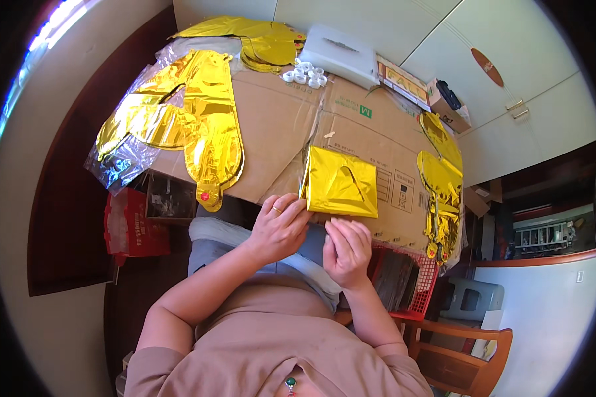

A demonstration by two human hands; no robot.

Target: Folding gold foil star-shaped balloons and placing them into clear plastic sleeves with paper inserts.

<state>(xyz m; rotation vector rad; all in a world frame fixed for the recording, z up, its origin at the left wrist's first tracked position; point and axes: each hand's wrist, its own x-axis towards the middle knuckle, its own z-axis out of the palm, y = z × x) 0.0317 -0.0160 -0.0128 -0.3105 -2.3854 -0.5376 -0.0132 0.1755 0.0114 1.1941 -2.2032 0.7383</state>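
Note:
A gold foil balloon (341, 184), folded into a flat rectangle, lies near the front edge of the cardboard-covered table. My left hand (282, 223), with a ring on one finger, is closed at its lower left corner, the fingertips seemingly pinching the foil edge there. Just below the front edge of the packet is my right hand (348, 249). Its fingers are curled and pressed together against the thumb; whatever they may hold is hidden. To the left, an unfolded gold foil balloon (212, 126) with a red dot on its tab spreads over the table's edge.
Flattened cardboard (271, 119) covers the table. More gold foil balloons (271, 49) lie at the back left, others (440, 178) at the right edge. White rings (306, 76) sit beside a white box (341, 56). A red basket (422, 291) and wooden chair (457, 351) stand right.

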